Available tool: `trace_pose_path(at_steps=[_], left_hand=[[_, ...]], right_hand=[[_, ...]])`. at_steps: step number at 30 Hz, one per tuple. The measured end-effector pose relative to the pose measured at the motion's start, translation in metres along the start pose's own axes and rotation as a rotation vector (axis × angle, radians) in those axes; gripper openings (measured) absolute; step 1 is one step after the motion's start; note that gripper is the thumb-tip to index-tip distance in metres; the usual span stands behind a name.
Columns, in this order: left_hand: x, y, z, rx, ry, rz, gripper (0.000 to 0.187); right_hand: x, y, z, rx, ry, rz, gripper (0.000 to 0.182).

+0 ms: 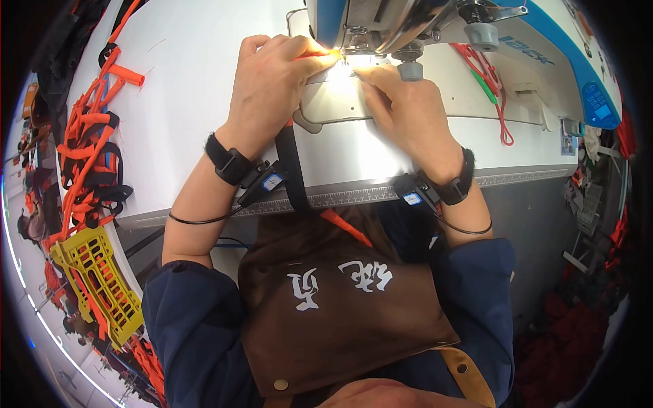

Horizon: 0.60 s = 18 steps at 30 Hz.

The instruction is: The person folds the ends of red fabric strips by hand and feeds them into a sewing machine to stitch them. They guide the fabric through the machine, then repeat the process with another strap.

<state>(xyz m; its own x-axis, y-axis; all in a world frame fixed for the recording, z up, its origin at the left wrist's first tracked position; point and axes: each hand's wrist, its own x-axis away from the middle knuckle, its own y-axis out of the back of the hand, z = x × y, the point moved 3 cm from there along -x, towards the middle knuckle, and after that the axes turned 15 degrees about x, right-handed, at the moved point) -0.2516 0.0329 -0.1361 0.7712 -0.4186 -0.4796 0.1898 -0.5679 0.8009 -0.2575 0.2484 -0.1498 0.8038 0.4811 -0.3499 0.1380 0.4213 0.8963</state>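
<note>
My left hand (275, 75) pinches a small orange strip (333, 54) close to the needle area of the sewing machine (422, 20). Fingers of my right hand (408, 102) are pressed together just right of the needle, under the bright lamp; what they hold is too small to make out. A black strap (291, 163) hangs from beneath my left hand over the table's front edge, with an orange piece (345, 227) at its lower end on the brown apron.
Orange and black straps (88, 146) lie in a tangle along the table's left side, above a yellow plastic basket (102, 285). Red and green cords (486, 85) lie right of the needle. A ruler strip (354, 198) runs along the front edge.
</note>
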Motion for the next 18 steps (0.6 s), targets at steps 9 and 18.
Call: trace_pose_path(at_steps=[9,18], left_hand=[[0.0021,-0.0027,0.0021,0.003,0.000,-0.006,0.023],[0.0060,-0.0057,0.0006,0.048,0.051,0.017,0.022]], right_hand=[[-0.0002,-0.0009,-0.0011,0.000,0.008,-0.009,0.018],[-0.0011,0.0006,0.0004,0.008,0.008,0.021,0.017]])
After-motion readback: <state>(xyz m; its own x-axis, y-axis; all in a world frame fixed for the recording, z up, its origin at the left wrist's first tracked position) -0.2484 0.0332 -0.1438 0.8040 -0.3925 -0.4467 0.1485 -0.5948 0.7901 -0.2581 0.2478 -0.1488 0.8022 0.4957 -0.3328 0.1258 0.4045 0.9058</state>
